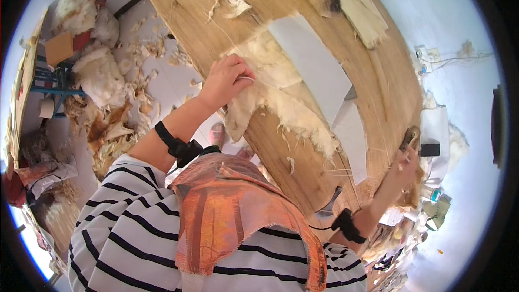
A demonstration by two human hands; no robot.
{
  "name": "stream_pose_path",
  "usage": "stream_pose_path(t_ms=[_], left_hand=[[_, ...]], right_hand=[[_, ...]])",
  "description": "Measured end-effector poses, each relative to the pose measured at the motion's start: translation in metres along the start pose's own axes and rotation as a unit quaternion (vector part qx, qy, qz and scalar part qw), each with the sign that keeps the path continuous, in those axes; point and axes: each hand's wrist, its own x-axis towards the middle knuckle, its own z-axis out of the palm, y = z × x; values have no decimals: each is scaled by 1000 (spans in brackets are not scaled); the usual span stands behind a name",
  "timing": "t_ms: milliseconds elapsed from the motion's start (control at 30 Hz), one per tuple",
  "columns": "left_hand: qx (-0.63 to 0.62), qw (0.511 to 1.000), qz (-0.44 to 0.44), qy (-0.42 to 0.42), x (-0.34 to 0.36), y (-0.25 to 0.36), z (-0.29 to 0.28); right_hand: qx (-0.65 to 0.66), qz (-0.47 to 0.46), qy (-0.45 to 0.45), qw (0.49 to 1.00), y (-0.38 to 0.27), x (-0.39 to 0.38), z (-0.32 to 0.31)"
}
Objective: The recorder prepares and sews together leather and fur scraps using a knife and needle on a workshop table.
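My left hand [227,78] is closed, its fingers curled in a pinch at the left edge of a cream fur pelt [281,105]. Between thumb and fingers a thin white edge or strand shows. The pelt lies on a wooden table [275,151], with a ragged near edge and loose threads. Over its right side lie white sheets [311,59], one long and one smaller. Far to the right, my right hand [408,157] is at the table's edge, blurred, beside a dark brown oblong thing [410,137]; whether the fingers grip it is unclear.
A dark tool with a flared end [328,203] lies near the table's front edge. Toward the far side are a fur scrap [229,6] and another pelt [357,13]. Fleece [100,75] and hide offcuts [113,135] litter the floor at left. A black box [430,150] is at right.
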Motion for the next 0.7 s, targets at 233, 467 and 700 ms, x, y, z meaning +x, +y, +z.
stream_pose_path(t_ms=[233, 467, 700], left_hand=[[1, 1000, 6, 4, 0, -1, 1], [-3, 1000, 19, 3, 0, 0, -3], [33, 999, 28, 27, -2, 10, -8]], right_hand=[[171, -319, -210, 908, -185, -70, 155], [239, -335, -281, 867, -228, -66, 177], [326, -114, -481, 806, -203, -85, 107]])
